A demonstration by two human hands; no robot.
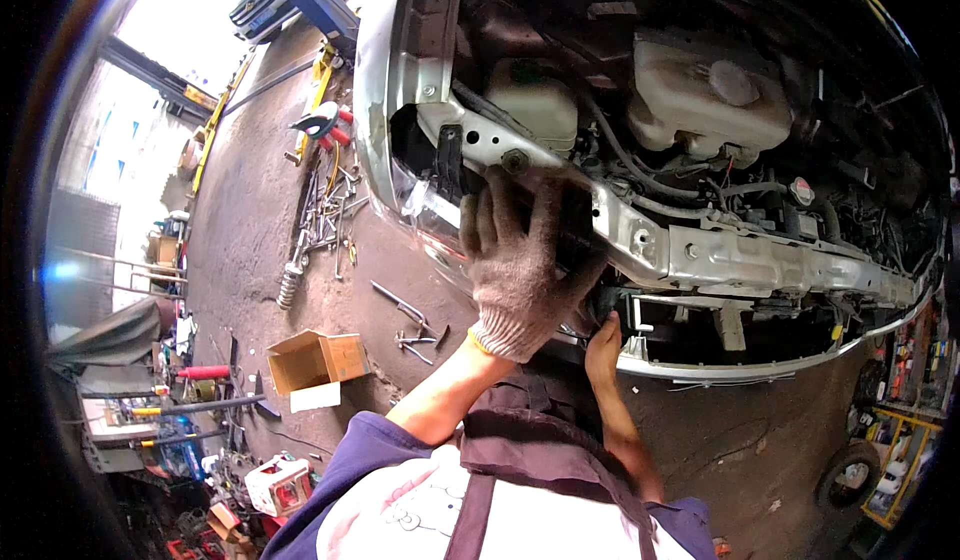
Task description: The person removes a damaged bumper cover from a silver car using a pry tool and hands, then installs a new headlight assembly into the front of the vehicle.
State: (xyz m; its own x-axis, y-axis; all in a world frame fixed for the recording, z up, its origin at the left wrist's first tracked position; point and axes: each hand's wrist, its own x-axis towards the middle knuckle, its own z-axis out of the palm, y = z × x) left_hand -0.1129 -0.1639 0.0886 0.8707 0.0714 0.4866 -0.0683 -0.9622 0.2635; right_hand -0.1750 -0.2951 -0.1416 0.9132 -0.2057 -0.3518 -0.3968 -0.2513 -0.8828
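My left hand (522, 275), in a grey-brown knit glove, reaches up to the bare metal front panel (625, 235) of a car. Its fingers are spread against the front corner, and the thumb points right, beside a dark opening. Below and to the right, my bare right hand (602, 352) comes up from under the panel. The visible fingers close at a small dark part (603, 303) beside a white bracket (640, 315); its kind cannot be made out. Most of the right fingers are hidden behind it.
A white reservoir tank (690, 100) and hoses fill the engine bay. Wrenches and other loose tools (330, 205) lie on the floor at left, near a coil-spring strut (290, 282) and an open cardboard box (315, 360). A tyre (848, 475) rests by the yellow rack (900, 465) at right.
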